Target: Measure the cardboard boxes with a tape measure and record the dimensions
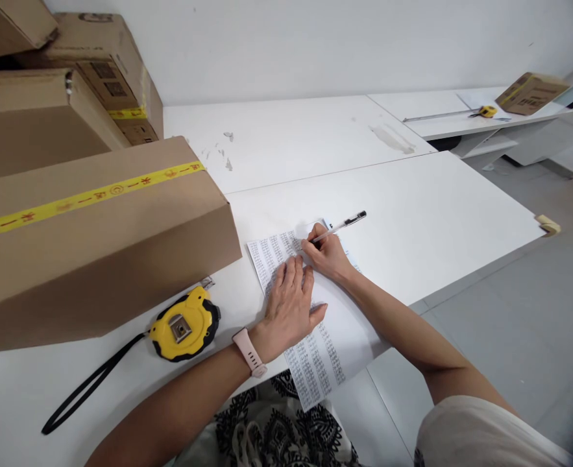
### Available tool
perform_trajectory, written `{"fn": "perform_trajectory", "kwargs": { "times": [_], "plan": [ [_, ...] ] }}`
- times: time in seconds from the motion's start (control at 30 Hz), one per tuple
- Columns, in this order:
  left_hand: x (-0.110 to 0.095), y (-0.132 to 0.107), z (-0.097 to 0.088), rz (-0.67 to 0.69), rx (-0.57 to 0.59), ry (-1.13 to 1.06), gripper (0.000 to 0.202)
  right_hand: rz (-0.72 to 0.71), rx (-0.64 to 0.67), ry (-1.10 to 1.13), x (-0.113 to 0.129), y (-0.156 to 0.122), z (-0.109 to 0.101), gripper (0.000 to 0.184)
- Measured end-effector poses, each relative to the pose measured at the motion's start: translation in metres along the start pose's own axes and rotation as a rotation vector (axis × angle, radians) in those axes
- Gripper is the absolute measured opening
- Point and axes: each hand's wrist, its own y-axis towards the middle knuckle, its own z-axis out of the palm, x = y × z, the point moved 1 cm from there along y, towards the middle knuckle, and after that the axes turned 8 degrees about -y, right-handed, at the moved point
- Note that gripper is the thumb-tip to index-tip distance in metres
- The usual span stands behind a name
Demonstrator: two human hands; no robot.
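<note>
Right hand (328, 257) gripped a clear plastic pen (337, 228) tilted toward the white tabletop's (413, 207) far-right corner.
Left hand (289, 305) lay flat on white, text-covered paper (339, 318).

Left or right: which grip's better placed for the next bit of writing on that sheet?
Right, most likely. The right grip holds the pen over the sheet; the left grip lies palm-down on it, without a pen.

Left fingers (290, 275) rest on printed paper (342, 318) while right fingers (318, 231) hold a pen (339, 227).
</note>
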Motion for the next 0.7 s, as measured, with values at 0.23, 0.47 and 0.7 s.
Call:
{"fn": "perform_trajectory", "kwargs": {
  "times": [0.23,0.47,0.7],
  "plan": [
    [-0.0014,-0.0008,-0.0015,0.000,0.008,-0.004,0.076,-0.002,-0.003,0.013,0.0020,0.0000,-0.0006,0.017],
    [-0.0010,-0.0005,-0.0020,-0.005,0.011,-0.020,0.075,0.012,-0.004,0.028,0.0022,0.0000,-0.0013,0.018],
    [-0.0013,0.0006,-0.0030,-0.005,0.024,0.004,0.077,0.012,0.000,0.039,0.0016,-0.0002,-0.0010,0.019]
  ]
}}
